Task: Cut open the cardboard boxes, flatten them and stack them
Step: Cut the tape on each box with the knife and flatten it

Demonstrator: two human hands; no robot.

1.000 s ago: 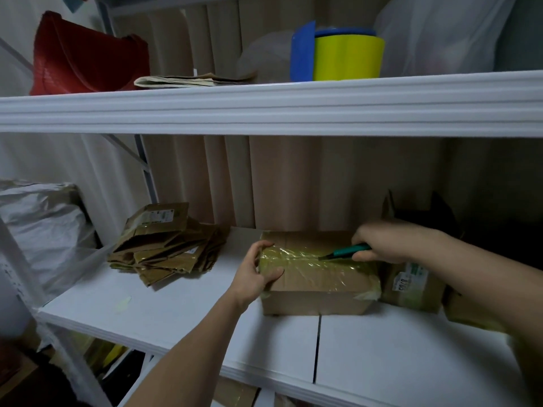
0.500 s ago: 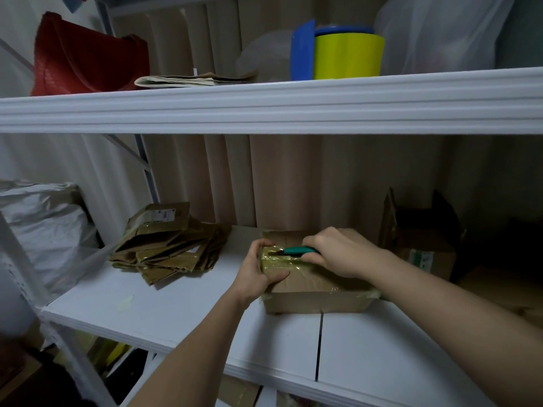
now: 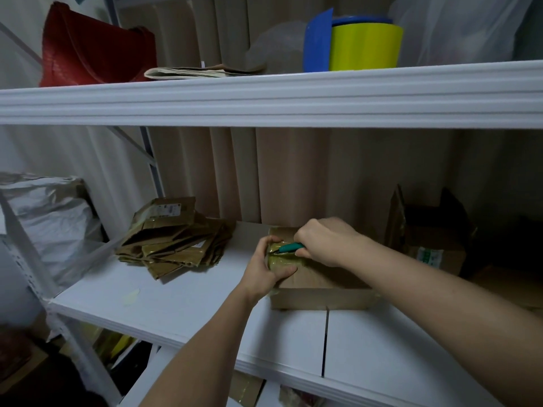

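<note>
Gripping the taped cardboard box [image 3: 317,284] at its nine-o'clock end, my left hand [image 3: 266,270] curls round the corner; my right hand [image 3: 326,242] pinches a green cutter [image 3: 289,247] on its top. Farther off at ten o'clock I see the flattened stack [image 3: 173,240] on the white shelf [image 3: 182,301]

A red bag [image 3: 88,51], folded papers [image 3: 191,72] and yellow tape roll [image 3: 365,47] sit on the upper shelf [image 3: 264,98].

Dim, soft lighting; dark lower corners, wide-angle edge bending.
</note>
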